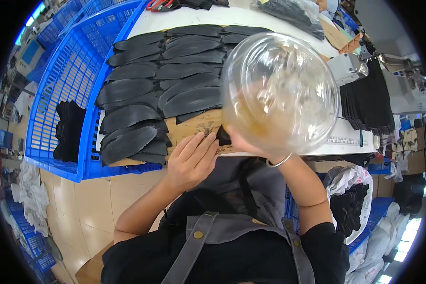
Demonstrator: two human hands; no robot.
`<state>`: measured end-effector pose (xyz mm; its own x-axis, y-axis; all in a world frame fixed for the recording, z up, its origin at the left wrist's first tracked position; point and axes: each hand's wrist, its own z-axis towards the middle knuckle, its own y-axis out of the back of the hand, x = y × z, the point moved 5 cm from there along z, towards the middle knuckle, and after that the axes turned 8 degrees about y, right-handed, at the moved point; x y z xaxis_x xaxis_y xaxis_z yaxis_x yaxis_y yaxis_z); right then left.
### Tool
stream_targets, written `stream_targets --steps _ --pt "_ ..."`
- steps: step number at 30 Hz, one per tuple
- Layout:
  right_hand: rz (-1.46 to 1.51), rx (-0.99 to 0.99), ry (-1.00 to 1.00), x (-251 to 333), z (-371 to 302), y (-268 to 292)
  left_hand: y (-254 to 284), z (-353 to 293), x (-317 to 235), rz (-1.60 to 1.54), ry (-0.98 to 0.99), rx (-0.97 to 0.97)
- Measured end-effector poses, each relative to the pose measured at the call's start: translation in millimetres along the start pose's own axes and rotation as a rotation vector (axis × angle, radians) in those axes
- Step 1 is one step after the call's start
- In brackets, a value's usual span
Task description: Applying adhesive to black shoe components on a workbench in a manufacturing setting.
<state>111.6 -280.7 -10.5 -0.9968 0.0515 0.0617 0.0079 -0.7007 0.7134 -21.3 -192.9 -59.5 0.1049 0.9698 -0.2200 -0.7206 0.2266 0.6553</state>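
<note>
My left hand [192,160] rests on the bare front part of a brown board [194,125]. Its fingers are stretched out and lie close together, tips beside a small black piece [224,136]; whether they press on it is hard to tell. A large, round, clear plastic bottle [288,90] fills the view right of centre, its base toward me. My right hand [248,142] grips it from beneath, with most fingers hidden behind the plastic. Something yellowish shows through the bottle. Overlapping curved black pieces [189,71] cover the board in rows.
A blue crate [87,94] with a stack of black pieces [70,130] stands at left. At right are sewing machine parts [348,66] and a black stack [368,99]. A white bag [362,180] holding black pieces sits below the table's right side. Red-handled scissors [160,4] lie at the back.
</note>
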Motion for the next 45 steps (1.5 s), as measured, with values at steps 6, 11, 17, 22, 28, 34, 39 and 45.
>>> stream_targets --steps 6,11,17,22,28,34,39,45 --pt "0.446 -0.315 -0.355 -45 -23 37 -3 1 -3 -0.029 -0.017 0.02" --pt "0.017 -0.177 -0.479 -55 -33 78 1 -1 2 -0.017 -0.011 0.016" --pt "0.426 -0.4 -0.378 -33 -34 87 -1 0 2 -0.026 -0.002 0.024" --pt "0.513 -0.057 -0.193 11 -6 14 -2 -3 2 -0.04 -0.021 0.023" --pt "0.052 -0.198 0.071 -7 -23 31 0 2 -2 0.02 -0.005 0.057" --pt "0.143 -0.325 -0.588 -94 -72 88 4 14 -6 -0.025 0.015 0.096" --pt "0.595 -0.949 -0.584 -99 -113 111 7 42 -15 0.03 0.074 0.104" --pt "1.239 -1.009 -0.922 -100 -157 72 -29 106 -39 -0.159 0.08 0.258"
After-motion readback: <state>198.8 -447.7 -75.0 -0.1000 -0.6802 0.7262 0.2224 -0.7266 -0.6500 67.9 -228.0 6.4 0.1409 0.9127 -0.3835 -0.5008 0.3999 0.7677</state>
